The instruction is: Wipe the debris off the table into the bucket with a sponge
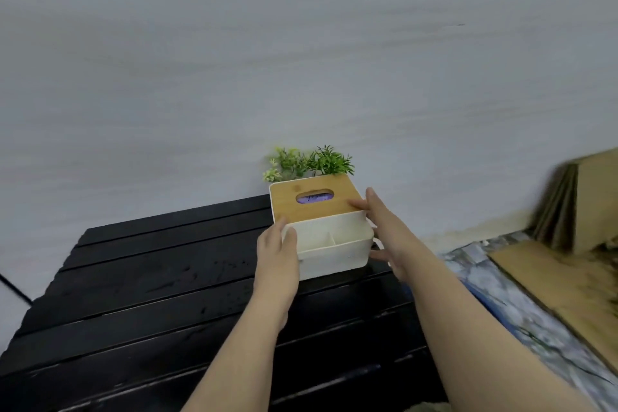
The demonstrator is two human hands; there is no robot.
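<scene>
1. Table point(150, 294) of black slats fills my lower view, under both hands and the thing they hold; faint specks, maybe debris, dot the slats to the left of my grip, though the picture is too soft to be sure.
2. Organizer box point(321, 227), white with a wooden slotted lid and open front compartments, sits clamped between my hands at the table's far edge.
3. Left hand point(277, 251) presses its left side, thumb hooked over the rim.
4. Right hand point(381, 224) wraps its right side, fingertips on the lid.
5. Green plant point(311, 162) pokes up just behind the box.
6. I see no sponge or bucket.
</scene>
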